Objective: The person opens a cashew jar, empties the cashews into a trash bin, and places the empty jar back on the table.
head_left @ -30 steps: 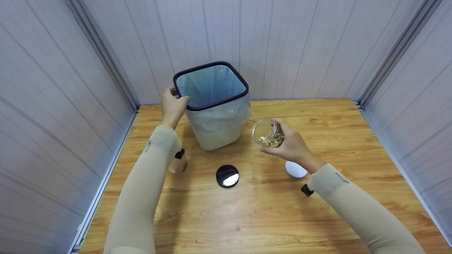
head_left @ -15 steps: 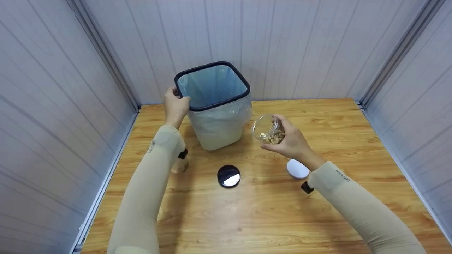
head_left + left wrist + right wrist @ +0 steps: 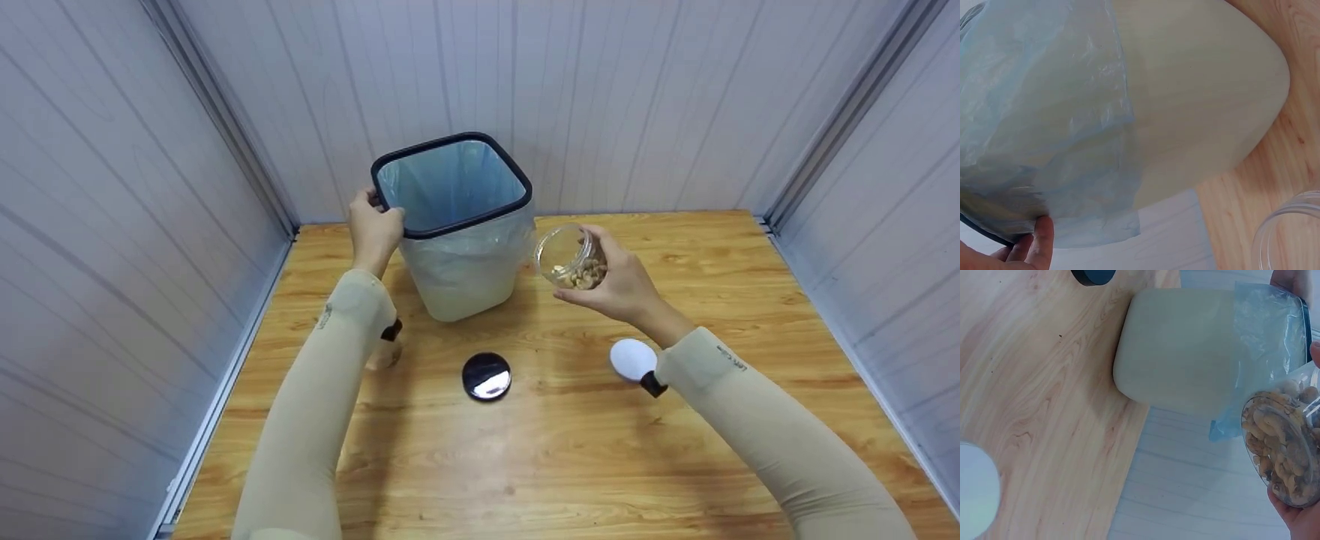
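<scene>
My left hand (image 3: 375, 234) grips the dark rim of a pale trash can (image 3: 465, 292) at its left front corner, thumb over the edge. A bluish plastic bag (image 3: 1061, 107) lines the can and hangs over its outside. In my right hand (image 3: 624, 281) is a clear jar (image 3: 549, 259), held around its side just right of the can. The jar is uncapped and tilted, its mouth facing left. Light brown nuts (image 3: 1278, 444), perhaps cashews, lie inside it, seen through its base in the right wrist view.
A shiny black round lid (image 3: 481, 367) lies on the wooden table (image 3: 510, 465) in front of the can. A white round lid (image 3: 632, 357) lies by the right wrist. Partly hidden under the left forearm stands a clear container (image 3: 384, 355). White panels (image 3: 637, 97) enclose the table.
My right hand has lifted the tilted jar a little and moved it toward the back. The nuts are still in it. My left hand keeps its grip on the rim.
</scene>
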Tool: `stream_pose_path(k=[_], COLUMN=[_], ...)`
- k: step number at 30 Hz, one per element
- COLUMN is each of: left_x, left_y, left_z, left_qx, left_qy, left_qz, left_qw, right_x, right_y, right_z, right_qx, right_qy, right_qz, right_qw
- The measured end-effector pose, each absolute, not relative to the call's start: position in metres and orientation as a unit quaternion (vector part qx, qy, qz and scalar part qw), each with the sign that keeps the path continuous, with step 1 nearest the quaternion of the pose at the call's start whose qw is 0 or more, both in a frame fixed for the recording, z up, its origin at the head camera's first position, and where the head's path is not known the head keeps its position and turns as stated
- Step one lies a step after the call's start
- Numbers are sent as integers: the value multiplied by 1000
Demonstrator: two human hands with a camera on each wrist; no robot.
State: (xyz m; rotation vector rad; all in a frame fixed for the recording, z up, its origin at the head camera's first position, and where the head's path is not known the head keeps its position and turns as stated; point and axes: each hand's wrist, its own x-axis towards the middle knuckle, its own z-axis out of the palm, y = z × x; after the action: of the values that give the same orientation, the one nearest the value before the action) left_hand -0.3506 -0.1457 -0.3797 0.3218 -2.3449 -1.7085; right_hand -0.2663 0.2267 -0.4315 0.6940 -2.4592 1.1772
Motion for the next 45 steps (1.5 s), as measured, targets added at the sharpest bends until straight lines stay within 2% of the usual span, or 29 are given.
stream_pose_path(k=[22, 45], left_x=[-348, -349], left_y=[-144, -147], left_z=[-378, -376], left_qx=[110, 106], left_qy=[-816, -817], left_qz=[-561, -556], left_qw=[86, 107], right_x=[-279, -298], right_y=[219, 211], right_z=[-390, -360], right_qx=[243, 268], right_qy=[-874, -873], right_qz=[387, 360], right_qw=[166, 193])
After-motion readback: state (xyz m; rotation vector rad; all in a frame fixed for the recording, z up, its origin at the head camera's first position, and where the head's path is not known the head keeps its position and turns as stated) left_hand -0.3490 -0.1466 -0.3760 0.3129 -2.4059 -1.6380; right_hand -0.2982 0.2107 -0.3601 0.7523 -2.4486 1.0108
